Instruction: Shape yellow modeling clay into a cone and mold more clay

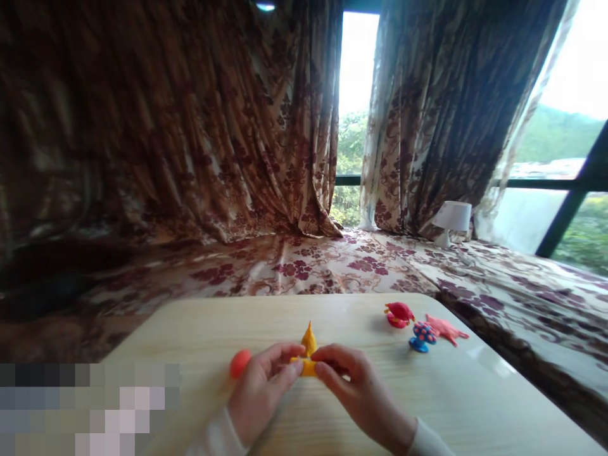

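Observation:
My left hand [269, 386] pinches the left end of a short yellow bar [310, 368] that looks like modelling clay. At the bar's right end, the thumb and fingers of my right hand [354, 386] are closed on it. Just behind the bar stands a pointed, drop-shaped yellow piece [308, 341] with a narrow tip facing up. Whether this piece touches the bar I cannot tell. An orange-red ball [240, 363] lies left of my left hand, partly hidden by it.
Toward the table's right side are a red figure [399, 314], a blue mushroom-like figure with pink dots [422, 337] and a flat pink shape [445, 329]. All rest on the pale wooden table [228, 320]. Beyond it, a white lamp [453, 216] stands by the patterned curtains [247, 126].

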A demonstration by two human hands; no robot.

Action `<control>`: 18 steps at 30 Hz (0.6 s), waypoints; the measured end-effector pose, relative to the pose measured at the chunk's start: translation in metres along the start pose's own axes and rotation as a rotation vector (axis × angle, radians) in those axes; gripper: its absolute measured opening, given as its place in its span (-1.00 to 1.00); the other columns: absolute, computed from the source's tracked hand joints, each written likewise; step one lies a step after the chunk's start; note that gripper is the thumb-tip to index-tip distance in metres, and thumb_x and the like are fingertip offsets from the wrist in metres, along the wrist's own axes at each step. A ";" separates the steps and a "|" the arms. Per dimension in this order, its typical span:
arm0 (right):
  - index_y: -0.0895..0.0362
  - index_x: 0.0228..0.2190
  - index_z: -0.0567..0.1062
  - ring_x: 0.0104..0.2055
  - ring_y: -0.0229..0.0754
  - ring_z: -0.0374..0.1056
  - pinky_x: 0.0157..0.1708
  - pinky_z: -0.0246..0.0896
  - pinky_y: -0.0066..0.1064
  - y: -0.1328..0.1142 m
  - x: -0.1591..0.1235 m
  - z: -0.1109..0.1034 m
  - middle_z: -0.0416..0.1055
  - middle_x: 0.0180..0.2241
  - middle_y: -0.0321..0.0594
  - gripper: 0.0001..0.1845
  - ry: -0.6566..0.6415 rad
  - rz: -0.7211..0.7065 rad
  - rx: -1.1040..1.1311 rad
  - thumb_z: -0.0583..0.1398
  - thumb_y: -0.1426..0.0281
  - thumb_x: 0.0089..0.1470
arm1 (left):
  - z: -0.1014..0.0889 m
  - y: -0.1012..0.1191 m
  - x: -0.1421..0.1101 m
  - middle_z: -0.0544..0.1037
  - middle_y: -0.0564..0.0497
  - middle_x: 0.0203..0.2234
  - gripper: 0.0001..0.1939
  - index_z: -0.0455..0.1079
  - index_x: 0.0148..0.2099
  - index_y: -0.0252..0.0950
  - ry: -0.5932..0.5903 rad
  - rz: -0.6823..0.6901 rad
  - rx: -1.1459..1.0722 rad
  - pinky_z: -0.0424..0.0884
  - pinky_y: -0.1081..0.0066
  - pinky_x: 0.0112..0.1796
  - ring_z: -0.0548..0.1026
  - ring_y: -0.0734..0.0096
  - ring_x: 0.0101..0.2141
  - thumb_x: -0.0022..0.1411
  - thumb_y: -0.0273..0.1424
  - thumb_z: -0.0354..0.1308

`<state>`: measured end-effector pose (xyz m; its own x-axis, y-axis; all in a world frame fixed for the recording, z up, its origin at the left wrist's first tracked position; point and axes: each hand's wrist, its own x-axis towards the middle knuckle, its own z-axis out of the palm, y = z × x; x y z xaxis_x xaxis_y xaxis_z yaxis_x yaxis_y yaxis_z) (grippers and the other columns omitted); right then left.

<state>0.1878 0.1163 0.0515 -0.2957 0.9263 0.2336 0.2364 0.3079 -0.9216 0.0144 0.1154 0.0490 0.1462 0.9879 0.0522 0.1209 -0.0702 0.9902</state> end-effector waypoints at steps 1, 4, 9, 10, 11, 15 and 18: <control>0.24 -0.38 0.55 -0.44 -0.24 0.31 -0.42 0.21 -0.46 0.001 -0.001 0.001 0.47 -0.47 -0.20 -0.71 0.008 0.007 0.010 0.16 0.26 0.07 | 0.001 -0.003 -0.001 0.62 -0.06 -0.29 -0.64 0.48 -0.20 -0.30 -0.024 -0.025 -0.056 0.44 0.36 -0.16 0.54 0.25 -0.22 0.00 -0.17 0.21; 0.23 -0.35 0.54 -0.42 -0.22 0.34 -0.41 0.25 -0.45 0.001 -0.004 0.003 0.48 -0.46 -0.19 -0.72 0.002 0.036 0.048 0.17 0.26 0.07 | 0.002 -0.005 -0.006 0.64 -0.05 -0.35 -0.68 0.50 -0.26 -0.30 -0.058 -0.065 -0.098 0.45 0.38 -0.19 0.56 0.26 -0.26 -0.02 -0.18 0.26; 0.23 -0.33 0.54 -0.41 -0.22 0.35 -0.38 0.27 -0.46 0.002 -0.006 0.009 0.47 -0.45 -0.21 -0.77 -0.042 0.055 0.050 0.19 0.31 0.04 | 0.001 -0.010 -0.012 0.64 -0.06 -0.32 -0.65 0.51 -0.22 -0.29 -0.012 -0.089 -0.096 0.47 0.36 -0.17 0.56 0.21 -0.23 -0.02 -0.17 0.28; 0.23 -0.35 0.54 -0.42 -0.23 0.34 -0.38 0.27 -0.47 0.002 -0.007 0.009 0.47 -0.46 -0.21 -0.78 -0.046 0.055 0.049 0.19 0.32 0.05 | 0.000 -0.012 -0.013 0.63 -0.07 -0.30 -0.64 0.51 -0.20 -0.29 -0.018 -0.088 -0.079 0.46 0.35 -0.14 0.56 0.21 -0.21 0.01 -0.16 0.25; 0.23 -0.36 0.54 -0.42 -0.24 0.33 -0.39 0.26 -0.47 0.002 -0.007 0.010 0.46 -0.46 -0.22 -0.78 -0.048 0.058 0.052 0.18 0.33 0.06 | -0.001 -0.014 -0.014 0.63 -0.08 -0.27 -0.64 0.51 -0.18 -0.29 -0.025 -0.080 -0.049 0.45 0.34 -0.12 0.55 0.21 -0.19 0.04 -0.16 0.23; 0.23 -0.36 0.52 -0.42 -0.26 0.30 -0.39 0.23 -0.50 0.004 -0.008 0.010 0.43 -0.46 -0.23 -0.77 -0.074 0.081 0.093 0.17 0.31 0.08 | -0.003 -0.019 -0.017 0.62 -0.07 -0.22 -0.66 0.52 -0.16 -0.27 0.014 -0.032 0.117 0.42 0.34 -0.05 0.54 0.21 -0.16 0.09 -0.17 0.19; 0.23 -0.38 0.52 -0.43 -0.28 0.27 -0.40 0.21 -0.50 0.004 -0.009 0.009 0.40 -0.47 -0.25 -0.78 -0.095 0.094 0.114 0.17 0.31 0.09 | -0.002 -0.018 -0.020 0.63 -0.03 -0.27 -0.71 0.54 -0.21 -0.23 0.071 -0.017 0.200 0.43 0.38 -0.07 0.55 0.22 -0.19 0.07 -0.18 0.21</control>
<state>0.1828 0.1077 0.0425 -0.3650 0.9233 0.1196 0.1624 0.1896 -0.9683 0.0076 0.0969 0.0307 0.0738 0.9960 0.0514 0.3161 -0.0722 0.9460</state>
